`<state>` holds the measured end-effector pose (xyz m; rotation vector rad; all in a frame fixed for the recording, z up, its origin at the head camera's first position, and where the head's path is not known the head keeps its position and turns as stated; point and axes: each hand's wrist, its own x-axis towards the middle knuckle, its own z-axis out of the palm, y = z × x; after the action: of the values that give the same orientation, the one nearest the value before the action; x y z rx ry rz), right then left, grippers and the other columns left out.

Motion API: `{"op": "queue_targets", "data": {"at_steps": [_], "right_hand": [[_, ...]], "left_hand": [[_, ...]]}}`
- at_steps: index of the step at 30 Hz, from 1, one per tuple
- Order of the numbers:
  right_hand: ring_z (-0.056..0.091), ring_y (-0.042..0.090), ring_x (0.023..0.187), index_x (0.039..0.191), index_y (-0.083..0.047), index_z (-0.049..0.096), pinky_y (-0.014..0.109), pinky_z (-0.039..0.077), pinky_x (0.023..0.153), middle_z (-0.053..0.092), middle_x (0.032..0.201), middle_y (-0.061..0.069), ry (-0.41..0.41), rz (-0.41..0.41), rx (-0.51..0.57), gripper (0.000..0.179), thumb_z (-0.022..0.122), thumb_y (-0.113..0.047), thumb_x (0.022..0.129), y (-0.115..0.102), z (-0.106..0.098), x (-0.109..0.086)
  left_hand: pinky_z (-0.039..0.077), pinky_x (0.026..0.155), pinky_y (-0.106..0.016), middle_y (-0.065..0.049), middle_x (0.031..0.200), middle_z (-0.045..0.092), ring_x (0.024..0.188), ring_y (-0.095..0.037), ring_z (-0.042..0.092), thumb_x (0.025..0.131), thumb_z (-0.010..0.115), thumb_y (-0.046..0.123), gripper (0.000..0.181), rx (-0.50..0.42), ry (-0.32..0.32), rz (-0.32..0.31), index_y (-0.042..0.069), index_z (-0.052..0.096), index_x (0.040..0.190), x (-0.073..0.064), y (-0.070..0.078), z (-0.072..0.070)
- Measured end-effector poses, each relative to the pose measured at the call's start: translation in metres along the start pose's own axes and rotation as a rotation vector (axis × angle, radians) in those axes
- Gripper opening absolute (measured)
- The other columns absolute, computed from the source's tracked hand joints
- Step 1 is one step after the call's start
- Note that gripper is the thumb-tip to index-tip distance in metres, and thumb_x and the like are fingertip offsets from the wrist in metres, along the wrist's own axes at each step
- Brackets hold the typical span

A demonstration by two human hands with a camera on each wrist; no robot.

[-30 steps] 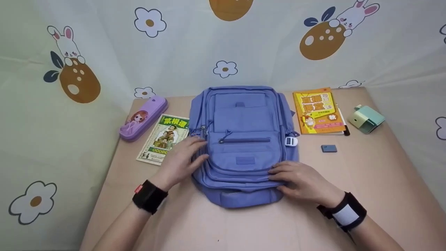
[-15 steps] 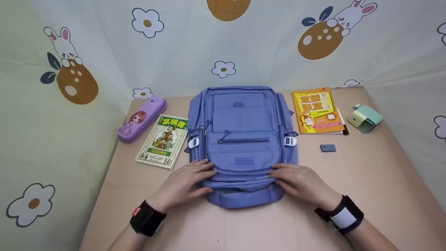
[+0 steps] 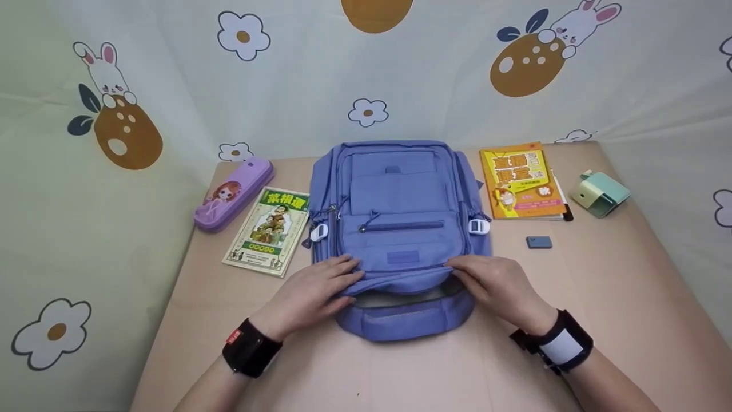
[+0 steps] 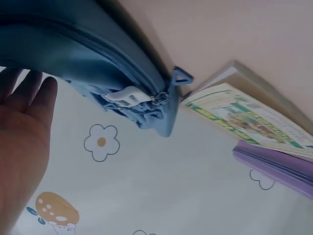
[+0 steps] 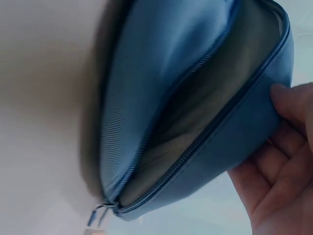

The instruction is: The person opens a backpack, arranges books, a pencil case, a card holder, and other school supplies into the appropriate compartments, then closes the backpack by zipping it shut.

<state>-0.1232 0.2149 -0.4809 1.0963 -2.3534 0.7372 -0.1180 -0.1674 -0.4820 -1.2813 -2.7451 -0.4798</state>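
Note:
A blue-violet backpack (image 3: 397,194) lies flat on the tan table (image 3: 600,286), its top end toward me. My left hand (image 3: 320,289) and right hand (image 3: 494,283) each pinch the front panel at the near opening and hold it lifted. Grey lining (image 3: 400,298) shows in the gap. In the right wrist view the unzipped compartment (image 5: 205,107) gapes, with my fingers (image 5: 283,161) curled on the lifted panel. In the left wrist view my left hand (image 4: 24,132) lies against the backpack's side (image 4: 88,54), near a white buckle (image 4: 124,93).
Left of the backpack lie a purple pencil case (image 3: 233,193) and a green-covered book (image 3: 269,229). To the right are a yellow book (image 3: 520,182), a pen (image 3: 566,209), a small blue eraser (image 3: 539,242) and a mint-green gadget (image 3: 600,194). A patterned cloth hangs behind the table.
My left hand slid from the backpack's left side down to its near edge. Both hands then pulled the front panel up and away, opening the compartment.

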Motion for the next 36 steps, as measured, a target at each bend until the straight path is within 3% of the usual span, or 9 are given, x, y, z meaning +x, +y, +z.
{"op": "queue_targets", "data": {"at_steps": [5,10,13,16,21,25,28,36], "right_hand": [[0.072,0.012,0.085,0.111,-0.005,0.071,0.029,0.059,0.068,0.074,0.101,0.003,0.043,0.066,-0.032,0.027,0.078,0.004,0.086,0.001,-0.007,0.014],[0.068,0.014,0.079,0.111,-0.002,0.068,0.032,0.058,0.065,0.071,0.095,0.007,0.084,0.136,-0.062,0.020,0.074,0.002,0.091,0.004,-0.014,0.028],[0.067,0.015,0.079,0.112,-0.001,0.067,0.034,0.058,0.067,0.071,0.096,0.009,0.102,0.192,-0.045,0.018,0.071,-0.001,0.094,0.005,-0.018,0.037],[0.067,0.014,0.080,0.115,0.000,0.067,0.033,0.059,0.070,0.072,0.099,0.010,0.114,0.237,-0.011,0.019,0.069,-0.002,0.096,0.005,-0.023,0.044],[0.068,0.015,0.080,0.115,0.000,0.067,0.034,0.058,0.067,0.073,0.103,0.012,0.148,0.231,-0.008,0.018,0.068,-0.002,0.097,0.007,-0.027,0.052],[0.066,0.014,0.080,0.115,0.000,0.067,0.031,0.055,0.065,0.072,0.103,0.012,0.174,0.239,-0.003,0.017,0.067,-0.003,0.098,0.009,-0.028,0.055],[0.066,0.013,0.085,0.117,0.001,0.067,0.026,0.055,0.072,0.072,0.105,0.012,0.187,0.261,0.033,0.018,0.066,-0.004,0.099,0.011,-0.027,0.056],[0.065,0.013,0.093,0.120,-0.003,0.071,0.016,0.052,0.082,0.072,0.111,0.005,0.163,0.356,0.197,0.022,0.067,-0.009,0.100,0.017,-0.029,0.052]], "left_hand": [[0.045,0.109,-0.046,-0.015,0.142,0.060,0.134,-0.029,0.055,0.101,0.066,0.019,0.039,0.015,0.098,-0.034,0.003,0.062,0.136,0.014,0.004,-0.011],[0.050,0.104,-0.042,-0.013,0.130,0.068,0.122,-0.026,0.064,0.103,0.062,0.018,0.030,-0.090,0.215,-0.064,0.004,0.065,0.130,0.028,0.001,-0.027],[0.050,0.103,-0.039,-0.008,0.130,0.068,0.120,-0.022,0.064,0.105,0.060,0.026,0.030,-0.178,0.218,-0.087,0.009,0.065,0.130,0.036,-0.004,-0.035],[0.046,0.107,-0.039,-0.003,0.138,0.063,0.127,-0.019,0.059,0.105,0.059,0.037,0.040,-0.251,0.181,-0.107,0.014,0.062,0.138,0.038,-0.009,-0.041],[0.042,0.111,-0.041,-0.003,0.146,0.059,0.134,-0.021,0.054,0.103,0.062,0.034,0.046,-0.246,0.142,-0.138,0.014,0.058,0.145,0.039,-0.016,-0.046],[0.050,0.103,-0.043,-0.007,0.132,0.068,0.121,-0.026,0.064,0.103,0.062,0.021,0.034,-0.211,0.176,-0.194,0.013,0.064,0.136,0.046,-0.018,-0.046],[0.053,0.097,-0.045,-0.009,0.124,0.071,0.112,-0.028,0.068,0.102,0.063,0.014,0.029,-0.222,0.219,-0.249,0.012,0.066,0.130,0.051,-0.018,-0.046],[0.056,0.090,-0.044,-0.007,0.115,0.074,0.102,-0.026,0.071,0.102,0.065,0.023,0.025,-0.253,0.290,-0.321,0.014,0.070,0.124,0.059,-0.015,-0.042]]}}
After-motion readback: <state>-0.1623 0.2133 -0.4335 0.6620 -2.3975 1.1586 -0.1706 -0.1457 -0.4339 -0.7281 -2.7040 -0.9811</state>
